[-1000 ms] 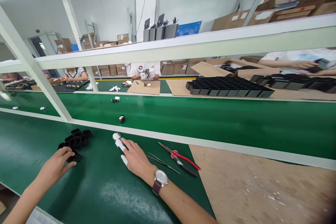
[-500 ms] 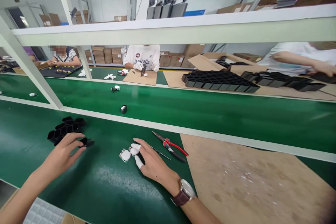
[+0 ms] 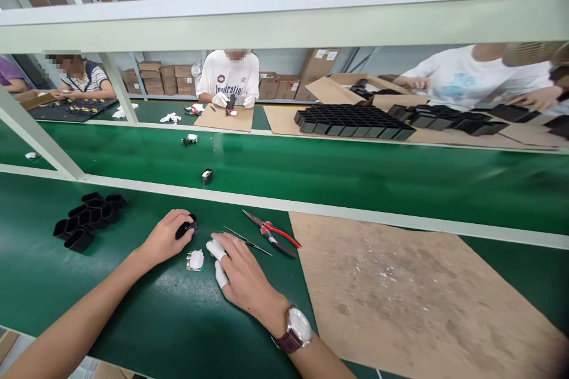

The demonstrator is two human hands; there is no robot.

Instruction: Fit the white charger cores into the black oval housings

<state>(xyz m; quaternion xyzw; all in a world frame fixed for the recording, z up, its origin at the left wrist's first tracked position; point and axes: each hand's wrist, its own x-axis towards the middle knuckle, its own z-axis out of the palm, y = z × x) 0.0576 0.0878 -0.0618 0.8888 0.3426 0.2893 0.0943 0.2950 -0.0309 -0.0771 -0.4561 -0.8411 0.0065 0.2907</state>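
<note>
My left hand (image 3: 166,238) grips a small black case (image 3: 185,227) between thumb and fingers, just above the green table. Just below it lies a small circuit board (image 3: 195,260) with a white pad on top. To the right of the board is my right hand (image 3: 242,272), with white covers on two digits. Its fingers are bent close together, and whatever they hold, if anything, is hidden. Beyond that hand lie tweezers (image 3: 253,243) and red-and-black pliers (image 3: 272,233). Several black cases (image 3: 89,219) stand grouped at the left.
A brown board (image 3: 400,290) covers the table at the right. Beyond a pale rail (image 3: 240,204), a green belt (image 3: 284,174) carries a small black case (image 3: 207,176). A shelf beam (image 3: 284,26) crosses above. Several people sit across, near stacked black cases (image 3: 351,123).
My left hand has moved right with a black case, away from the group. Only one circuit board now shows; the one at my right fingertips is no longer visible. The view has shifted.
</note>
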